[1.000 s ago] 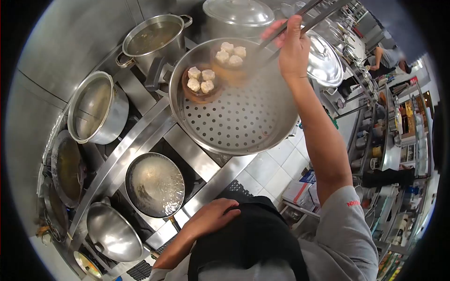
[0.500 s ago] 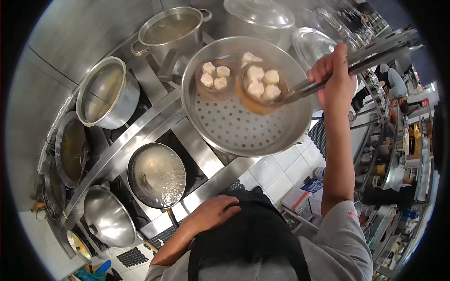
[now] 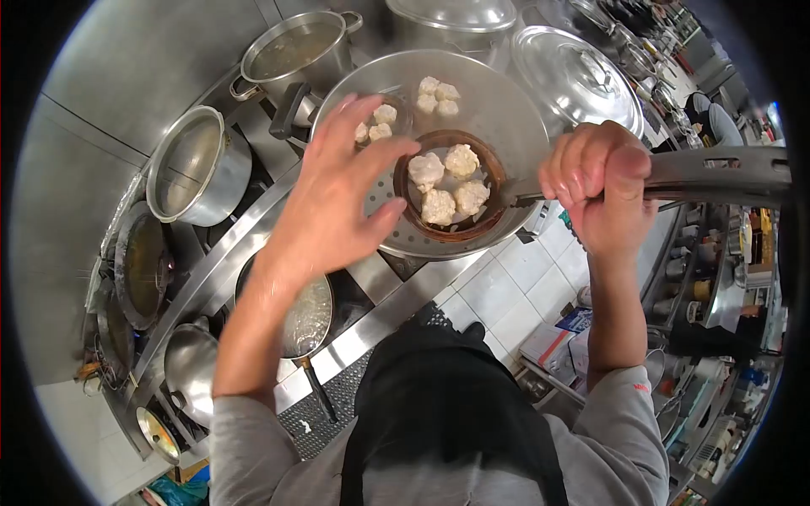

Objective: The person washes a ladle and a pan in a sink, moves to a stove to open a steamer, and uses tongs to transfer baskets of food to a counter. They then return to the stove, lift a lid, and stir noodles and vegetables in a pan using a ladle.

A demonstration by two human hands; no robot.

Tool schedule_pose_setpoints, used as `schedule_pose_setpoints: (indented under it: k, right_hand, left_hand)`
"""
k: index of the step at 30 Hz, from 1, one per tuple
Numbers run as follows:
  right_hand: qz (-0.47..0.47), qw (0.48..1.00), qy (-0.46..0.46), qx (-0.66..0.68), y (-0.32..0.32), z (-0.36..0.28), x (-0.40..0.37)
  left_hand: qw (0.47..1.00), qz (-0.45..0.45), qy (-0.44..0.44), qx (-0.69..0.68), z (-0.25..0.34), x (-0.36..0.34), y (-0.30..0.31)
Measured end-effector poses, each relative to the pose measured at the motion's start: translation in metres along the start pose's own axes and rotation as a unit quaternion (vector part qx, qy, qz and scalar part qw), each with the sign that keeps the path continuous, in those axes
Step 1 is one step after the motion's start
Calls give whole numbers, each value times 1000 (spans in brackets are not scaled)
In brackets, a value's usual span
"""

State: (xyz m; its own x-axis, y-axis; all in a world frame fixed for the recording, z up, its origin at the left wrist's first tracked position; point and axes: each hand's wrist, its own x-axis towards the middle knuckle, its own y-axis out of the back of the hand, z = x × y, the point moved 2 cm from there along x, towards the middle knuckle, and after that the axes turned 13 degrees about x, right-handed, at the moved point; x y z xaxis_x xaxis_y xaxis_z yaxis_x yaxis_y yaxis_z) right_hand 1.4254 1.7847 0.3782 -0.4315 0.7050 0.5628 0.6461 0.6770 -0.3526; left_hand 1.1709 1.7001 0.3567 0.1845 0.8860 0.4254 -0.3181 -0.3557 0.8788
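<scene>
Grips metal tongs (image 3: 717, 175) in the right hand (image 3: 603, 190), with fingers wrapped tightly round the arms. Points the tongs toward 9 o'clock, with tips at the 3 o'clock edge of a round brown basket (image 3: 486, 153). Carries four pale dumplings (image 3: 461, 160) in the basket, close together. Has the basket over the perforated floor of a wide metal steamer (image 3: 515, 110), slightly toward 5 o'clock from the middle; cannot tell contact with the metal below.

Holds the left hand (image 3: 329, 198) open, with fingers spread and slightly blurred, at 9 o'clock of the basket. Has thumb and forefinger just beside the basket rim; cannot tell touching from a small gap.

Shows an upper cluster (image 3: 439, 95) of four dumplings at 12 o'clock inside the steamer, and another cluster (image 3: 382, 122) at 10 o'clock, partly hidden by the left hand.

Reading the clock from the middle of the steamer, shows a shiny lid (image 3: 578, 76) at 2 o'clock, a lidded pot (image 3: 456, 13) at 12, a pot of cloudy liquid (image 3: 295, 51) at 10 and a metal pot (image 3: 190, 169) at 9. Shows a frying pan (image 3: 308, 325) at 7, partly behind the left forearm. Wears a black apron (image 3: 447, 413), at 6.
</scene>
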Motion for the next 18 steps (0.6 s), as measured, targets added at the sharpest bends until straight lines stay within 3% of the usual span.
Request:
schedule_pose_setpoints:
  k: [1, 8, 18]
  right_hand:
    - [10, 998, -26, -64, -6, -8, 1]
    - [-15, 997, -12, -78, -9, -32, 2]
    - [-17, 998, -3, -54, -4, -50, -2]
  left_hand:
    - [999, -13, -30, 23, 0, 13, 1]
    - [983, -98, -127, 83, 11, 50, -4]
    - [975, -144, -164, 41, 18, 69, -13]
